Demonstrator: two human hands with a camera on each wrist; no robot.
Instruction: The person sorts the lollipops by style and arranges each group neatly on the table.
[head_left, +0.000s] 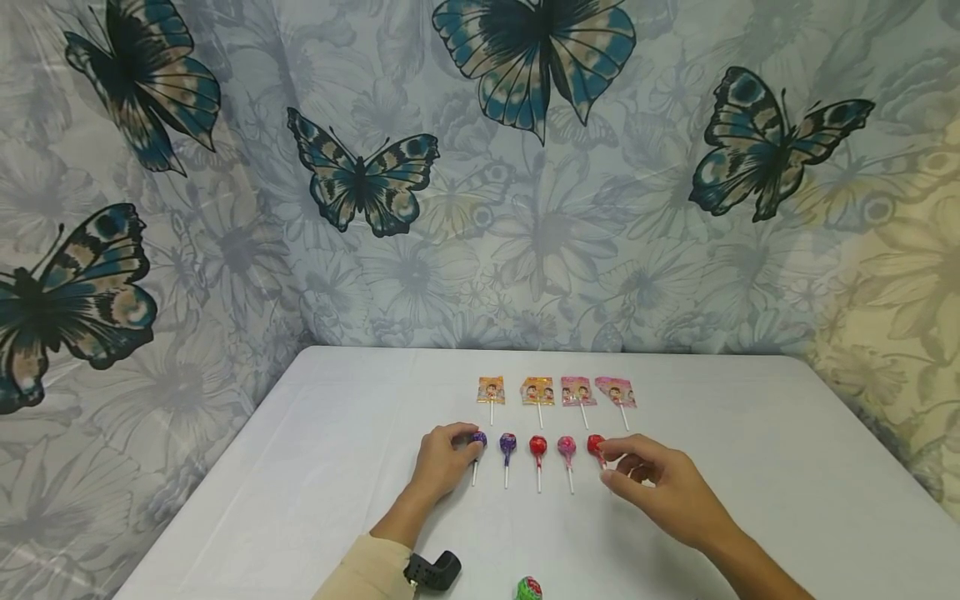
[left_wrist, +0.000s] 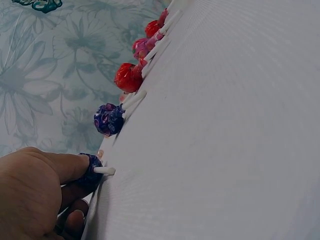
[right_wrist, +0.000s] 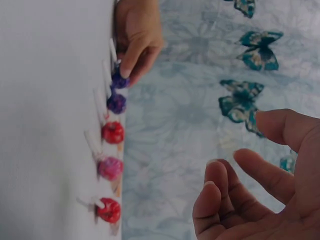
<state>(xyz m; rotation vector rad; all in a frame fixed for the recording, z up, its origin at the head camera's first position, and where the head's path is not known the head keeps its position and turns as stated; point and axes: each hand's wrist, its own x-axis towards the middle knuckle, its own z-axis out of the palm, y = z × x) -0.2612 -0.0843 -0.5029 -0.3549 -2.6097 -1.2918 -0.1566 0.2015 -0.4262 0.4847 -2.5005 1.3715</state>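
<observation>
A row of five round lollipops lies on a white worktop (head_left: 750, 433), sticks pointing toward the person. The left hand (head_left: 444, 460) pinches the leftmost purple lollipop (head_left: 478, 439) at its head. Next along are a second purple lollipop (head_left: 507, 444), a red lollipop (head_left: 537, 446) and a pink lollipop (head_left: 566, 447). The right hand (head_left: 660, 483), fingers loosely spread and holding nothing, touches the rightmost red lollipop (head_left: 595, 443). Behind the row lie four flat wrapped lollipops (head_left: 557, 392). A green lollipop (head_left: 528, 588) sits at the near edge.
</observation>
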